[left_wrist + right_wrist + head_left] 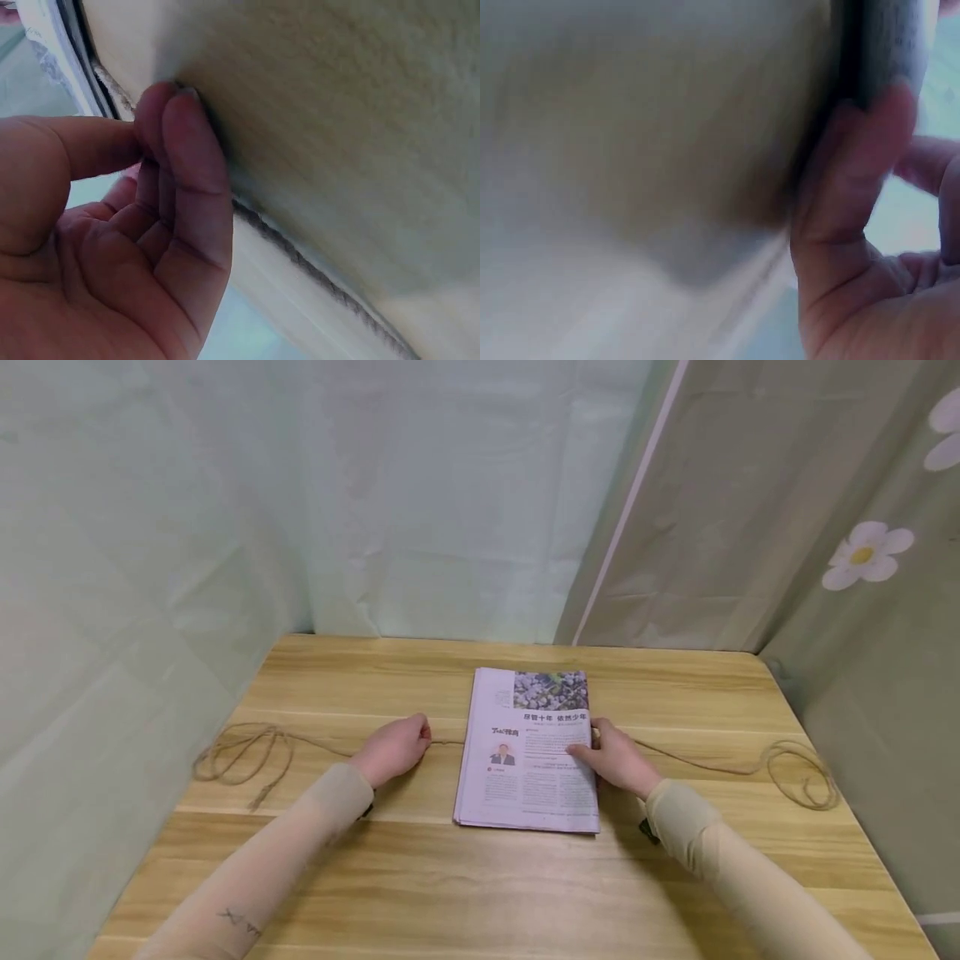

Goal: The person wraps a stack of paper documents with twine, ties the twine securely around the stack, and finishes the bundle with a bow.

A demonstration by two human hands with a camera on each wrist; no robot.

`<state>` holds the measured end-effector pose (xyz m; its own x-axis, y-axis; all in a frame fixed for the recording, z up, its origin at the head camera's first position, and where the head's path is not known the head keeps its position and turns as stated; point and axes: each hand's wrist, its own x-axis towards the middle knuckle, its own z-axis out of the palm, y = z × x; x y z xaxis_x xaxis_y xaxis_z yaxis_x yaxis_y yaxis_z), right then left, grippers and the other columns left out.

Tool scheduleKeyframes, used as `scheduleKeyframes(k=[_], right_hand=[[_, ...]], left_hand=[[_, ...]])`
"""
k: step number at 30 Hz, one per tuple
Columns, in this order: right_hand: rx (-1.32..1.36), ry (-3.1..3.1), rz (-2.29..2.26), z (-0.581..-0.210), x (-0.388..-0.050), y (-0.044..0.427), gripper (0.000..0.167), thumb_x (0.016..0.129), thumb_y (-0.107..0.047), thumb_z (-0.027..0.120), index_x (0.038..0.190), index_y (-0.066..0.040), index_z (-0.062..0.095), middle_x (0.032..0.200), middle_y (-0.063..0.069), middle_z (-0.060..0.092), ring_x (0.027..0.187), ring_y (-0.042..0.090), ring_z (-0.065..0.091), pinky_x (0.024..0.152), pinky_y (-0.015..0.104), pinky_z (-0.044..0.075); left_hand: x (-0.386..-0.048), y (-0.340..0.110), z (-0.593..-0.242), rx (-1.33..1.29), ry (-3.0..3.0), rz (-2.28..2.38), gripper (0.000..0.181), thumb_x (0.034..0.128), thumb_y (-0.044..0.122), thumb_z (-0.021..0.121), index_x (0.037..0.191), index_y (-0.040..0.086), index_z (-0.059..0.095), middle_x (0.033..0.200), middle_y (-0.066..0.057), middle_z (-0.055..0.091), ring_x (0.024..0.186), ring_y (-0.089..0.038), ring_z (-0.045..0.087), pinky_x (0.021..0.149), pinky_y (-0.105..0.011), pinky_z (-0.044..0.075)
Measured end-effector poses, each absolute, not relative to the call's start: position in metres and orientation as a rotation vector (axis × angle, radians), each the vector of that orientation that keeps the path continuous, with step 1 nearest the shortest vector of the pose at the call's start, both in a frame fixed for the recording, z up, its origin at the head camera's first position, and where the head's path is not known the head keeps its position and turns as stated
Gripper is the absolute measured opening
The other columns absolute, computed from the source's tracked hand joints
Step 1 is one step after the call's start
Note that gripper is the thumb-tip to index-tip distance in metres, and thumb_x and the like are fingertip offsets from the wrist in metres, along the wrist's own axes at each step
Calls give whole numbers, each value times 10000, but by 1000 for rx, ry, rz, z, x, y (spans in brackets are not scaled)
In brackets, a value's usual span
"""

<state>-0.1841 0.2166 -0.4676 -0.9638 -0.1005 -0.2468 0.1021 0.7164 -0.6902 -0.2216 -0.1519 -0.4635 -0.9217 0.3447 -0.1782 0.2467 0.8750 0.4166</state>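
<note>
Cloth backdrop (465,502): hanging behind the newspapers (536,785)
Wooden table (450,893): spreading beneath and around the newspapers
Newspapers: lying stacked flat on the table, between the two hands
Right hand (621,760): gripping the newspapers' right edge, its thumb resting on the top page
Left hand (392,747): pinching the twine (446,742) just left of the newspapers
Twine: stretching out sideways, looping loosely well left and well right of the newspapers

My left sleeve (277,852) is pale beige, with a thin, dark, script-like marking (240,922); my right sleeve (772,889), also beige, creases behind its wide cuff (681,820). A small black piece (648,832) shows beneath that cuff.
</note>
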Motion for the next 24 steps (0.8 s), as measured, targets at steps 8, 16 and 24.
scheduleKeyframes(k=[8, 16, 24], right_hand=[[-177, 2946, -811, -447, -182, 221, 599, 1034, -427, 593, 1442, 4, 514, 968, 89, 687, 773, 214, 641, 667, 413, 528], [-582, 3052, -662, -429, -180, 194, 430, 1017, -283, 652, 1355, -18, 629, 1330, 181, 639, 1248, 382, 576, 1066, 555, 426], [-1021, 2943, -479, -415, -178, 126, 463, 1029, -298, 633, 1430, -72, 582, 1457, 141, 560, 1385, 342, 474, 1171, 498, 326]], left_hand=[[-216, -201, -439, 302, 2847, 626, 259, 1019, 255, 598, 1152, 33, 603, 915, -73, 664, 707, -203, 568, 637, -378, 465], [-219, -282, -413, 179, 2858, 543, 515, 1047, 385, 537, 1314, -54, 562, 1257, -278, 620, 1012, -387, 637, 779, -527, 511], [-218, -325, -415, 98, 2888, 442, 533, 1021, 310, 542, 1255, -169, 533, 1076, -306, 639, 916, -433, 615, 791, -575, 495]])
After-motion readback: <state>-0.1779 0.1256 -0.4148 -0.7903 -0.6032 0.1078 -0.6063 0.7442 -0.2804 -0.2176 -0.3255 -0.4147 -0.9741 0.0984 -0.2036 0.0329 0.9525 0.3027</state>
